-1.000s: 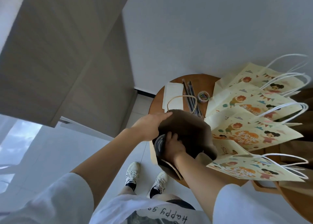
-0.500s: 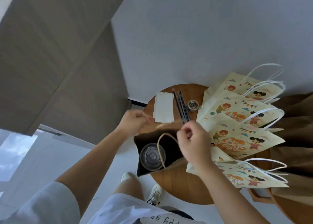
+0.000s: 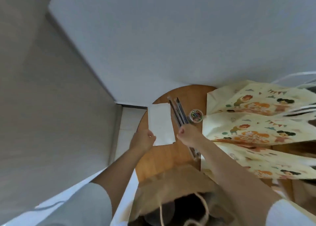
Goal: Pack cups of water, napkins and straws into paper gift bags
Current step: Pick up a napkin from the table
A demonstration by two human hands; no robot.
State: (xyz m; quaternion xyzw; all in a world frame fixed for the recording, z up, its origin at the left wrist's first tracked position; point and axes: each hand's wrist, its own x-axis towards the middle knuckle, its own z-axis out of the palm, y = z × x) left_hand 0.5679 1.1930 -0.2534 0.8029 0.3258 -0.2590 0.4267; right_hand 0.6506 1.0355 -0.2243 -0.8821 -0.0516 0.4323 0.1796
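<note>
Brown paper bag (image 3: 171,189) stands open at the bottom centre of the frame, its cord handle (image 3: 204,205) looping over a dark inside; what it holds cannot be told. 2 bare forearms cross above it, and the right one hides part of the bag's right edge. Beyond it is a round wooden table (image 3: 164,159).

At mid-frame the left hand (image 3: 142,141), fingers curled, pinches the near left corner of the white napkins (image 3: 160,121), a flat stack whose long side runs up the frame, leaning slightly left. Just to its right, the right hand (image 3: 189,136) is a fist wrapped round dark straws (image 3: 178,113). Their long axis runs from lower right to upper left, ends sticking out of both sides of the fist, beside the napkins.

Right of the straws sits a small tub (image 3: 196,116) of coloured clips. Printed bags (image 3: 253,128) lie flat and overlapped along the right edge. A pale wall (image 3: 171,37) fills the top.
</note>
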